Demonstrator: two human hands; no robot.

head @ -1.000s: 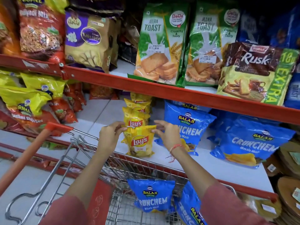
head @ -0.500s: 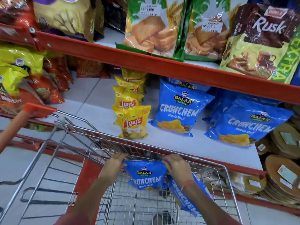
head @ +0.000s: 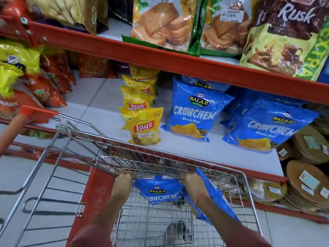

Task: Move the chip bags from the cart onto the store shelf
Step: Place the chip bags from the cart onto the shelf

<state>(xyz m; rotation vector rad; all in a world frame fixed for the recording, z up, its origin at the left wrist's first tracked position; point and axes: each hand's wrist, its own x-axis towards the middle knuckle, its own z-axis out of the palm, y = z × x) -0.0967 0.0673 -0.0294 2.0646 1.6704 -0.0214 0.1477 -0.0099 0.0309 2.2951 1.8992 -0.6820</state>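
So the blue Balaji Crunchem bag [head: 160,191] is sitting inside the wire cart [head: 74,152], up against the cart's far wall, and both hands are on it. The left hand [head: 122,179] is pinching the bag's top left corner with fingers curled over the edge, and the right hand [head: 193,180] is gripping the top right corner the same way, fingers wrapped round the foil, with a red thread on that wrist. A second blue bag [head: 211,198] is leaning tilted just to the right of the held one, partly under the right forearm, also in the cart. Past the cart's far rim, the white store shelf [head: 99,111] is carrying a row of yellow Lay's bags [head: 144,125] standing one behind another going back, and right of those two front blue Crunchem bags are leaning back, one near the middle [head: 195,111] and one further right [head: 267,127], with more blue ones tucked behind them. Left on the same shelf, red and yellow snack packs [head: 35,82] are piling up. Above the red shelf edge [head: 178,63], toast packs [head: 165,25] and a Rusk pack [head: 288,38] are standing. Far right, round brown stacks with labels [head: 308,184] are sitting below the shelf level. The cart's red handle [head: 33,113] is poking in at the left.
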